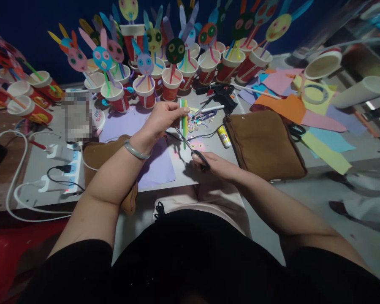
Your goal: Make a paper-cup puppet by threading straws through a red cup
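Left hand [164, 119] is clamped on straws [185, 123], right hand [220, 165] on scissors [204, 158]. Likely light and crushable, the straws are best pinched near one end.

No legible text, brand or number: printed marks on the red paper cups [31, 110], yellow glue stick [223, 137] and white container [99, 120] too small or blurred to read.

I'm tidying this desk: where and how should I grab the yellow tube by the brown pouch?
Pinch the yellow tube around its middle, probably from above, fingers across its narrow body: it lies on its side, and the brown pouch crowds its right.
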The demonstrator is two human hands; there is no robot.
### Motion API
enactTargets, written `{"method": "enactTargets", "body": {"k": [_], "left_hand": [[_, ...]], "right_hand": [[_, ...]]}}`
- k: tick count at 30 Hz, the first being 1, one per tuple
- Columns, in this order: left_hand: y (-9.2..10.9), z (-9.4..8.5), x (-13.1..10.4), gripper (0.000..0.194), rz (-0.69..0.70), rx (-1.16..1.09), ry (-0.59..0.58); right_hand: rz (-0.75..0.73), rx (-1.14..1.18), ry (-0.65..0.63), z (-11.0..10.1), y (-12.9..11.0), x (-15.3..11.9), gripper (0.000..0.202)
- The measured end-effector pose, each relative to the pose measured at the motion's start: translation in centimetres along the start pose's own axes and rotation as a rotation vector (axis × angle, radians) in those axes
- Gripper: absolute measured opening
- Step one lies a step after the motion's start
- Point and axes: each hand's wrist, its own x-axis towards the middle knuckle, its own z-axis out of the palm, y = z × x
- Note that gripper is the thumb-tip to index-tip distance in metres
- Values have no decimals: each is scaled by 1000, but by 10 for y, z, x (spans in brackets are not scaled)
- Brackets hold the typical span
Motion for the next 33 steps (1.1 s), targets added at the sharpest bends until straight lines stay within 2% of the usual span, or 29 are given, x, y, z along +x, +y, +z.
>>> {"method": "enactTargets", "body": {"k": [10, 17, 24, 28, 33], "left_hand": [[-8, 0, 7, 13, 60, -35, 15], [-8, 1, 5, 16, 56, -37, 35], [-4, 2, 6, 18, 71, -57, 82], [-2, 1, 5, 19, 73, -93, 84], [-1, 1, 4, 25, 25, -68, 88]], "right_hand": [[-25, 116, 144, 5, 3, -2, 67], [-27, 139, 190, 4, 7, -6, 69], [-62, -150, 29, -9, -2, -21, 65], [-120, -349, 172, -23, -11, -39, 57], [-41, -492, 390, -43, -9, -53, 45]]}}
